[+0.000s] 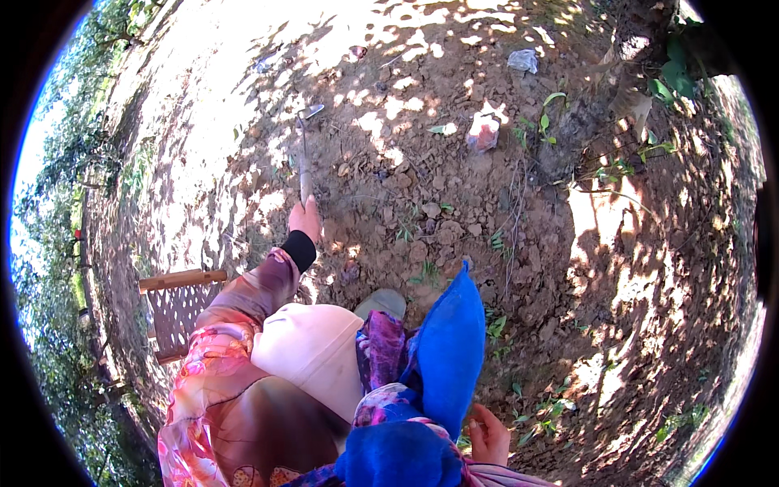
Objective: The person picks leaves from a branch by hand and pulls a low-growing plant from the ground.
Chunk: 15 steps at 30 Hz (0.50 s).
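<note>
My left hand (306,219) is closed round the wooden handle of a small hand hoe (304,162). The tool points away from me over the soil, its thin bent neck ending in a metal blade (312,110) at or close to the ground. Low on the right, beside the blue cloth, my right hand (489,438) hangs near some small green weeds (552,410). Its thumb and fingers are partly apart, and nothing shows in them. Cloth and the picture's lower edge hide its wrist.
A low stool with a woven seat (182,304) stands at my left. Ahead lie a reddish-white lump or wrapper (483,132) and a clear crumpled plastic piece (522,60). A tree base (568,146) rises at the right. Clods and seedlings dot the sun-flecked soil (454,235).
</note>
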Available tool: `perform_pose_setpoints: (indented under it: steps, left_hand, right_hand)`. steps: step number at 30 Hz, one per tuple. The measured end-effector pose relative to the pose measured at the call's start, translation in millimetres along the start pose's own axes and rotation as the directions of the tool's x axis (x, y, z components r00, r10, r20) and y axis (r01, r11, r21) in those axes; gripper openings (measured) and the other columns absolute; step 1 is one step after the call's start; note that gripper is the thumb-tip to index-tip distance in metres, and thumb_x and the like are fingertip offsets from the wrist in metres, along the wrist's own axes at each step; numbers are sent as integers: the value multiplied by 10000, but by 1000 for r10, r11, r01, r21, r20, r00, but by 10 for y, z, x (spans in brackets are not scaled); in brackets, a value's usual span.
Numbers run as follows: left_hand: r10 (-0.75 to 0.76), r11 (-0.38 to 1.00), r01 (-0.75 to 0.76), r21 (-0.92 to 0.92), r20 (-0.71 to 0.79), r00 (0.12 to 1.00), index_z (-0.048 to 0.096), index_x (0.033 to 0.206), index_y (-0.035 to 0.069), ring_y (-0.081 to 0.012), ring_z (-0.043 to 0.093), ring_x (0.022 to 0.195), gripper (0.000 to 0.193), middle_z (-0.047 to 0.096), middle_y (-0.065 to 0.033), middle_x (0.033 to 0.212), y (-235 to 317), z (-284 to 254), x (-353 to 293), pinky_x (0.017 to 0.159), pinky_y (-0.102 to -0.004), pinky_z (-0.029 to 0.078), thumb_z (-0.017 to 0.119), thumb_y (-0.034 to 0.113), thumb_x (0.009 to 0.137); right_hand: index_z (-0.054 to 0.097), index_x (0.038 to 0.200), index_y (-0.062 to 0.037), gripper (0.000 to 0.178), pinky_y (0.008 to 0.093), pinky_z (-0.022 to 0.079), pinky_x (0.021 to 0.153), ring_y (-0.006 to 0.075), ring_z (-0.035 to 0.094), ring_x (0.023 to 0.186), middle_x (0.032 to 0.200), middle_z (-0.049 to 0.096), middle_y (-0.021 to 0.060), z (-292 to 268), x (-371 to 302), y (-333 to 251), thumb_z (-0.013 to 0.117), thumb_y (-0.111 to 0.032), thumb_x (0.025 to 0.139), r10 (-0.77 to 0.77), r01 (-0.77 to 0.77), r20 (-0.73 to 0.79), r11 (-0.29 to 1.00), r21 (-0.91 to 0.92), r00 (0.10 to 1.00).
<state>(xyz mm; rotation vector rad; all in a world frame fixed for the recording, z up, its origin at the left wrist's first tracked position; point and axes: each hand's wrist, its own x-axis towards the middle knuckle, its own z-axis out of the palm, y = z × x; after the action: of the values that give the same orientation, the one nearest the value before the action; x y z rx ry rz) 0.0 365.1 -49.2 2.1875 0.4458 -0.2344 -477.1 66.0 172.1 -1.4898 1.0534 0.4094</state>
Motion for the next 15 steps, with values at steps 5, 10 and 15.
perform_pose_setpoints:
  steps: [5, 10, 15]
  left_hand:
    - [-9, 999, 7, -38, -49, 999, 507, 799, 4, -197, 501, 397, 443, 515, -94, 563, 874, 73, 684, 365, -353, 384, 521, 430, 921]
    - [-3, 998, 5, -58, 39, 999, 492, 778, 26, -191, 480, 392, 455, 502, -87, 551, 1495, 179, 1520, 331, -370, 350, 476, 458, 918]
    - [118, 903, -64, 424, -102, 988, 569, 694, 13, -253, 583, 486, 532, 584, -140, 614, 1266, 82, 2104, 434, -413, 449, 458, 493, 895]
  right_hand:
    - [574, 1176, 46, 311, 270, 518, 671, 125, 626, 768, 897, 669, 111, -33, 3, -30, 581, -49, 881, -30, 30, -19, 999, 11, 999]
    - [575, 1180, 46, 312, 261, 518, 667, 123, 626, 760, 905, 673, 113, -34, -25, 0, 581, -45, 881, -35, 34, -18, 998, -52, 999]
    - [572, 1187, 47, 318, 261, 518, 665, 119, 627, 750, 913, 676, 114, 8, 9, 61, 580, -50, 884, -39, 39, -4, 999, -4, 999]
